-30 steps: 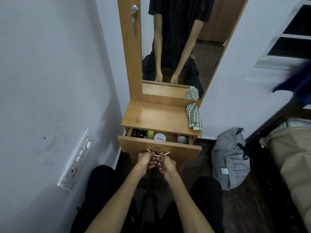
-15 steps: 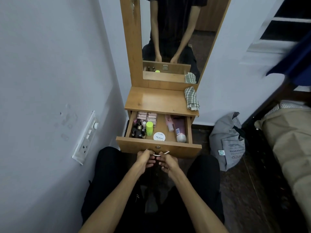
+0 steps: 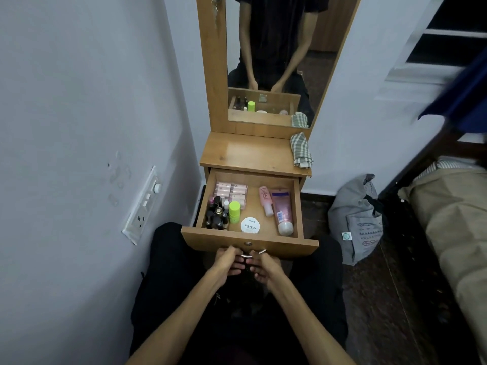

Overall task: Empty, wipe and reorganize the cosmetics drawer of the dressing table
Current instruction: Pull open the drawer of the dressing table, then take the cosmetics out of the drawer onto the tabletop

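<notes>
While the drawer [image 3: 247,241] stands open at frame centre, left hand [image 3: 228,262] and right hand [image 3: 264,267] both curl their fingers round its metal handle [image 3: 249,255]

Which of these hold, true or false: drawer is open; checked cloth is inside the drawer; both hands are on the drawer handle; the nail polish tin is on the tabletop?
1. The drawer is open. True.
2. The checked cloth lies inside the drawer. False: it lies on the tabletop, at its right edge.
3. The left hand and right hand both grip the drawer handle. True.
4. The white nail polish tin sits on the tabletop. False: it is inside the drawer, near the front.
</notes>
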A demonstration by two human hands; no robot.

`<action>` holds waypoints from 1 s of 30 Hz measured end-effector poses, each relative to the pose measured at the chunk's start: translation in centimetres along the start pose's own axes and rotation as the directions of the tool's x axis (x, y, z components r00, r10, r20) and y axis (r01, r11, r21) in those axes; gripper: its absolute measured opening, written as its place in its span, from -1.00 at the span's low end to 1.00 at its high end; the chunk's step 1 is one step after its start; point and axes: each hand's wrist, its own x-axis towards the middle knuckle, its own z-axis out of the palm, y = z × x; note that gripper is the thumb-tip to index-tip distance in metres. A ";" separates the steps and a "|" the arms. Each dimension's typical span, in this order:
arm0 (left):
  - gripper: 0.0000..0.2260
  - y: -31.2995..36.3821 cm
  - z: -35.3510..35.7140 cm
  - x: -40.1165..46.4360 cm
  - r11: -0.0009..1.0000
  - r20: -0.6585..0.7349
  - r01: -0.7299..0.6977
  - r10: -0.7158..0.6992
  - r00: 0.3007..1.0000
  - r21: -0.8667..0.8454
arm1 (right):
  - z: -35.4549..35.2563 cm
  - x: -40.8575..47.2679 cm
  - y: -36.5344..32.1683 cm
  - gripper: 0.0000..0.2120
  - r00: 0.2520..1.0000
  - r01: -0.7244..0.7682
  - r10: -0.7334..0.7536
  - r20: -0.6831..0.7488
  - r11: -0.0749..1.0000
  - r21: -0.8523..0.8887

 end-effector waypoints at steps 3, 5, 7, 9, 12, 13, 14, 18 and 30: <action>-0.87 -0.2 0.1 -0.4 1.000 -0.007 -0.005 0.005 1.000 0.012 | 0.1 -0.2 0.3 -0.87 1.000 0.000 0.000 -0.005 1.000 0.012; -0.86 -0.2 0.2 -0.5 1.000 -0.008 -0.003 0.004 1.000 0.015 | 0.3 -0.4 0.3 -0.86 1.000 -0.001 0.001 -0.007 1.000 0.022; -0.85 -0.2 0.2 -0.6 1.000 -0.006 -0.003 0.003 1.000 0.021 | 0.3 -0.5 0.2 -0.86 1.000 -0.004 0.005 -0.012 1.000 0.021; -0.84 -0.2 0.2 -0.6 0.999 -0.005 -0.002 0.002 1.000 0.033 | 0.3 -0.6 0.0 -0.86 1.000 -0.014 0.014 -0.013 1.000 0.015; -0.84 -0.1 0.2 -0.6 0.999 -0.011 0.004 -0.004 1.000 0.042 | 0.2 -0.8 0.0 -0.86 1.000 -0.017 0.017 -0.002 1.000 0.014; -0.85 -0.1 0.1 -0.5 0.999 -0.013 0.006 -0.005 1.000 0.041 | 0.2 -0.8 0.0 -0.86 1.000 -0.013 0.013 0.004 1.000 0.018; -0.86 -0.1 0.1 -0.5 0.999 -0.014 0.008 -0.007 1.000 0.041 | 0.2 -0.9 0.0 -0.86 1.000 -0.008 0.008 0.008 1.000 0.021; -0.88 0.2 -0.1 -0.7 0.999 -0.021 0.024 -0.023 1.000 0.037 | 0.2 -1.4 -0.1 -0.87 1.000 -0.018 0.018 0.024 1.000 0.011; -0.89 2.3 -1.2 -4.4 0.985 -0.088 0.001 -0.017 0.996 -0.174 | -0.4 -5.0 -2.3 -0.81 0.980 0.172 -0.151 0.128 0.969 -0.179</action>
